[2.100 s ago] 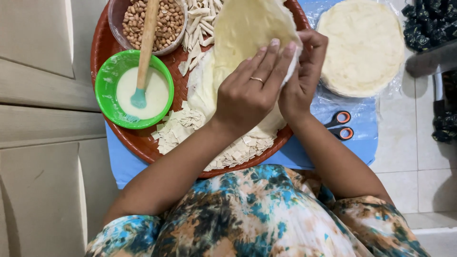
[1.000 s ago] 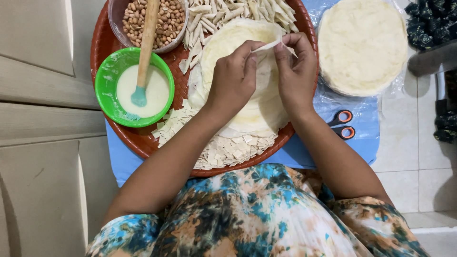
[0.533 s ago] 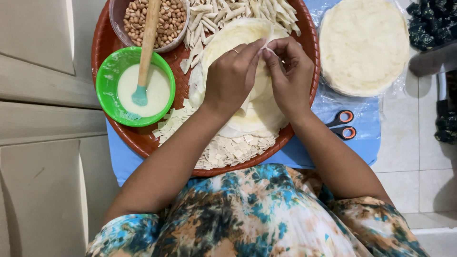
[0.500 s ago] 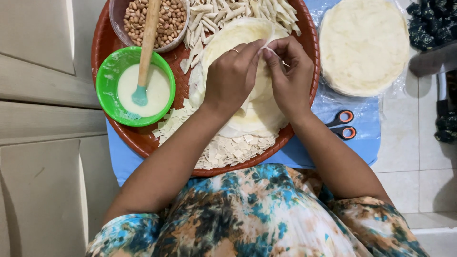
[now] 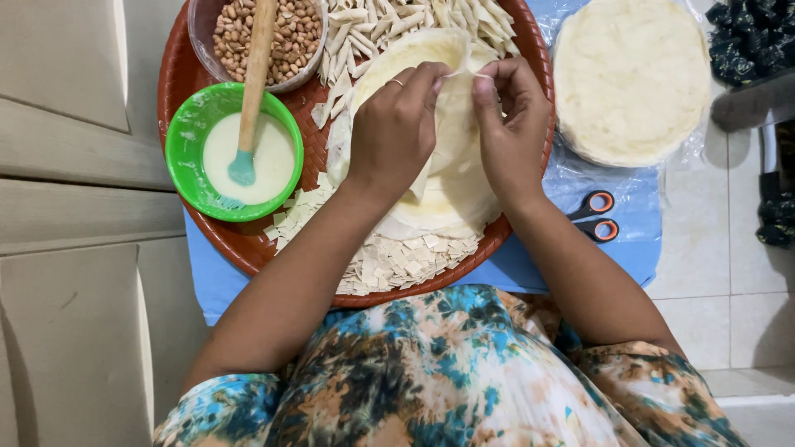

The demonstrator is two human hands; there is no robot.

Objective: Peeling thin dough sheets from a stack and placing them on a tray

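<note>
**Both hands pinching one thin wrapper over the tray**

Pale tiled floor (image 5: 729, 273), cupboard fronts (image 5: 74, 215) along one side, a blue mat (image 5: 629, 248) underneath. On the mat, a round woven red-brown tray (image 5: 178, 83).

Over the tray's middle, left hand (image 5: 396, 124) and right hand (image 5: 513, 124) close together, fingertips meeting at the far edge of a thin pale wrapper sheet (image 5: 451, 178). Both closed in a pinch on that edge, a small white flap raised between them; the rest of the sheet flat atop a stack of like sheets, spreading from the pinch back toward the body. Neither hand clearly nearer.

Just beyond the fingertips, a heap of rolled pastry sticks (image 5: 397, 25). Left of the left hand, a green bowl of white paste (image 5: 186, 124) with a wooden-handled brush (image 5: 252, 83); beyond it, a bowl of peanuts (image 5: 290, 37). Near the tray's closest rim, cut pastry scraps (image 5: 397, 261). Off the tray to the right, a second wrapper stack on plastic (image 5: 633, 79) and orange-handled scissors (image 5: 600, 217). Open room scant: only the sheet's bare near half.
</note>
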